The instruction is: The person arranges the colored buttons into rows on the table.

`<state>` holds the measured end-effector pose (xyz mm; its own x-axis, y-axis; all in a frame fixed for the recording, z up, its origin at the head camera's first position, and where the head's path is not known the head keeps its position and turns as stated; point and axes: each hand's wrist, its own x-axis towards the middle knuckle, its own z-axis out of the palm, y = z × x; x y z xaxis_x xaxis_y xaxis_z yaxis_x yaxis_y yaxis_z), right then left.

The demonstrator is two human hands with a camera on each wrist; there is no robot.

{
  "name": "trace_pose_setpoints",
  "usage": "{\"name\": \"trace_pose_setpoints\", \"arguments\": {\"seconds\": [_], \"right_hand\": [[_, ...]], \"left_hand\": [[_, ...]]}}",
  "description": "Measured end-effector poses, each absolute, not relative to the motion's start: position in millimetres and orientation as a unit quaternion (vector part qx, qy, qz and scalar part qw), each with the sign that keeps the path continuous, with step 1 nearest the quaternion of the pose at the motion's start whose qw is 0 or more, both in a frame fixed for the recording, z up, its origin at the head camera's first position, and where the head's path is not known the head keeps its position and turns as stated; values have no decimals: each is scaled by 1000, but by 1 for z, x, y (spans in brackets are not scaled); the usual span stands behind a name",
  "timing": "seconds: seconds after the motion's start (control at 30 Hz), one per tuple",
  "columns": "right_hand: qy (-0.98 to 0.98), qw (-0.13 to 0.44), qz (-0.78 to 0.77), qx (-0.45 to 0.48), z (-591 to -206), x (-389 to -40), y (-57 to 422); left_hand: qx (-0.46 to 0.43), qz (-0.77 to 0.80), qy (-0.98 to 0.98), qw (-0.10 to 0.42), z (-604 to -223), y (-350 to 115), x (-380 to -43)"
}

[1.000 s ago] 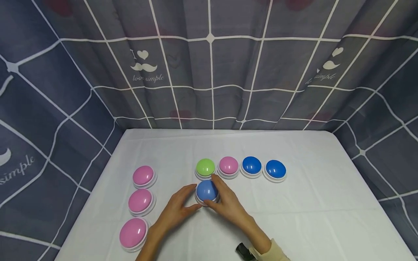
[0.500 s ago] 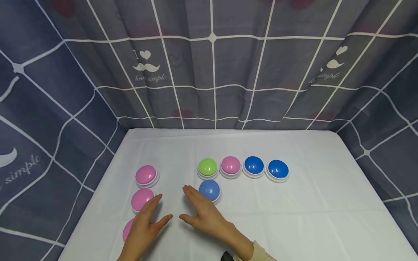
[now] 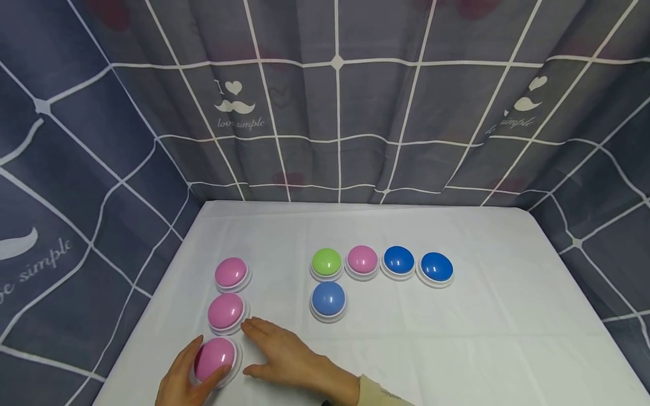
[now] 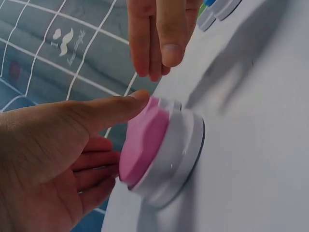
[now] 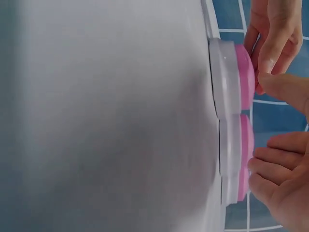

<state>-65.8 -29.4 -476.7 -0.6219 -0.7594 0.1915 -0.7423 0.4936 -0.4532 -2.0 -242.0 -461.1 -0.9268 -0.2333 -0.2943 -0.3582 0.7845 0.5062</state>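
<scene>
Left and nearside of the green button (image 3: 326, 261), left hand (image 3: 179, 379) is loosely gripping the near pink button (image 3: 217, 356), thumb opposite fingers; right hand (image 3: 286, 352) is hovering alongside, fingers extended, empty. Getting hold seems the step, next likely needing a firmer grip; the middle pink button (image 3: 225, 310), also left of the green one, is crowding the right fingertips.

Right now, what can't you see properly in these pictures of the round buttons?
Head view: part of the nearest round pink-domed button with a white base, covered by the left hand.
Head view: the small black thing near the beige cloth sleeve, cut off by the bottom edge.
Left wrist view: the round blue-domed button with a white base, cut off by the top edge.
Right wrist view: the right hand, cut off by the right edge.
</scene>
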Motion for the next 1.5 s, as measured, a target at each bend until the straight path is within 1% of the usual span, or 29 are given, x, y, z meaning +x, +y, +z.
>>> {"name": "trace_pose_setpoints", "arguments": {"seconds": [0.33,0.57,0.67,0.73,0.87,1.07,1.2,1.27,1.33,1.47,1.5], "right_hand": [[857,50,-221,-462,-484,-68,-40],[840,97,-215,-488,-490,-77,-49],[836,103,-218,-493,-491,-78,-52],[837,99,-218,-492,-491,-78,-54],[831,96,-245,-490,-490,-79,-55],[824,88,-262,-496,-490,-78,-56],[824,63,-261,-500,-487,-73,-57],[826,47,-264,-496,-485,-71,-56],[829,33,-271,-487,-483,-69,-56],[835,21,-306,-457,-481,-68,-51],[835,17,-317,-450,-480,-69,-49]], "left_hand": [[-146,253,949,117,-478,-253,7],[-160,250,944,147,-486,-263,7],[-161,261,940,152,-491,-266,10],[-158,267,939,146,-493,-267,12],[-150,263,945,120,-494,-268,17],[-133,239,960,67,-490,-266,23],[-130,226,964,49,-486,-265,32],[-131,222,966,28,-482,-263,34],[-127,221,967,-21,-478,-259,34],[-89,225,958,-152,-470,-248,27],[-76,228,956,-171,-468,-246,24]]}}
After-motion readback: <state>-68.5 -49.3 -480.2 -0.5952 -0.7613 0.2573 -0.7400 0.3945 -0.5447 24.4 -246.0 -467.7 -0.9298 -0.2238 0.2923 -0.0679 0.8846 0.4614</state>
